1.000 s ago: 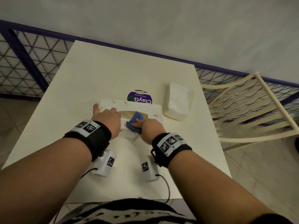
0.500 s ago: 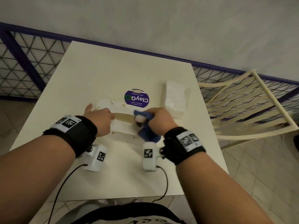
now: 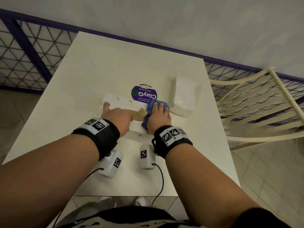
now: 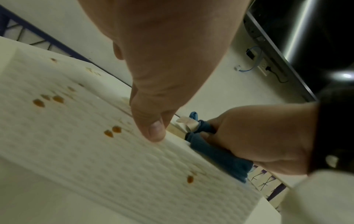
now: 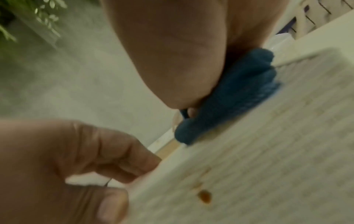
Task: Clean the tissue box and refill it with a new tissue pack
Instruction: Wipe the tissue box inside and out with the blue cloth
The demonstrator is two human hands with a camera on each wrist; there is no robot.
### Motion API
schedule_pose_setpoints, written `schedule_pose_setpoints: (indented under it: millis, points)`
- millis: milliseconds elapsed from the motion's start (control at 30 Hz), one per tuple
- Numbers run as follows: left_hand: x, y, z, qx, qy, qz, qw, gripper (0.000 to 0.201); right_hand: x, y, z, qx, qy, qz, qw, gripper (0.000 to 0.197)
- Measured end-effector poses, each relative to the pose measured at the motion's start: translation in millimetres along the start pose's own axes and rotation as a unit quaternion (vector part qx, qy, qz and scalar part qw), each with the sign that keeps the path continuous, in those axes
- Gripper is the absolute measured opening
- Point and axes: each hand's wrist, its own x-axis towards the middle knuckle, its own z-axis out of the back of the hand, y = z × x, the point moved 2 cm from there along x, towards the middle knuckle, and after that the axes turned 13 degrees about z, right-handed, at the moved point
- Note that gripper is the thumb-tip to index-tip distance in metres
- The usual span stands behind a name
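Two hands on box: both sit on the tissue box [image 3: 122, 102], which lies flat on the table [image 3: 115, 63] with its long axis running 9 to 3 o'clock.
Left hand [image 3: 116, 117]: at the 9 o'clock half — thumb [image 4: 151, 128] pressed down on the textured top, fingers [image 5: 114, 159] curled over the near edge by the opening; a bracing grip, as I read it.
Stains: brown spots [image 4: 113, 131] scattered over the top, mostly toward the 9 and 12 o'clock side, just beyond the left thumb; one more [image 5: 205, 197] on the near part.
Blue cloth [image 3: 156, 106]: bunched at the 3 o'clock end of the box, touching the top surface.
Right hand [image 3: 158, 117]: fingers closed round the cloth, pressing it onto the box.
Key relation: dirt lies at 9 o'clock from the cloth, along the long axis — right hand is the wiping hand, yet the left hand sits between it and several spots. Judgement: next stroke runs toward 9 o'clock; left grip may need shifting.
Tissue pack [image 3: 184, 97]: at 3 o'clock of the box, just beside it, untouched — refill not yet begun.
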Motion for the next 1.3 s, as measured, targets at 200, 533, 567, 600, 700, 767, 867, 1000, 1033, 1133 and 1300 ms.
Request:
schedule_pose_setpoints:
  millis: [200, 533, 567, 600, 700, 767, 867, 1000, 1033, 1133, 1300]
  points:
    - [3, -1, 1, 0.017, 0.005, -0.005, 1.000, 0.032, -18, 19, -26, 0.002, 0.037, -0.007, 0.999, 0.080]
    - [11, -1, -3, 0.035, 0.014, -0.016, 0.999, 0.033, -27, 14, -23, -0.016, 0.028, 0.047, 0.998, 0.077]
    - [12, 0, -3, 0.036, 0.017, -0.018, 0.999, 0.033, -30, 15, -26, -0.012, 0.035, 0.051, 0.998, 0.077]
    - [12, 0, -3, 0.036, 0.021, -0.020, 0.999, 0.033, -28, 12, -26, -0.006, 0.038, 0.047, 0.998, 0.078]
    - [13, -1, -1, 0.030, 0.029, -0.024, 0.999, 0.032, -8, 0, -4, -0.019, 0.011, 0.017, 1.000, 0.077]
    - [12, 0, -2, 0.025, 0.026, -0.022, 0.999, 0.032, -1, -1, 6, -0.009, -0.007, 0.000, 1.000, 0.073]
    - [11, 2, -7, 0.016, 0.013, -0.020, 1.000, 0.033, -7, 14, -14, 0.008, 0.016, -0.039, 0.999, 0.079]
    - [10, 4, -9, 0.010, 0.015, -0.017, 1.000, 0.035, -23, 21, -35, 0.002, 0.084, -0.038, 0.996, 0.084]
    - [9, 4, -9, 0.008, 0.017, -0.018, 1.000, 0.035, -24, 17, -28, 0.008, 0.062, -0.035, 0.997, 0.081]
    - [9, 4, -7, 0.002, 0.020, -0.021, 1.000, 0.033, -11, 1, -1, -0.010, -0.020, -0.031, 0.999, 0.070]
    - [10, 4, -5, 0.010, 0.021, -0.030, 0.999, 0.034, -4, -11, 18, -0.055, 0.030, 0.073, 0.995, 0.073]
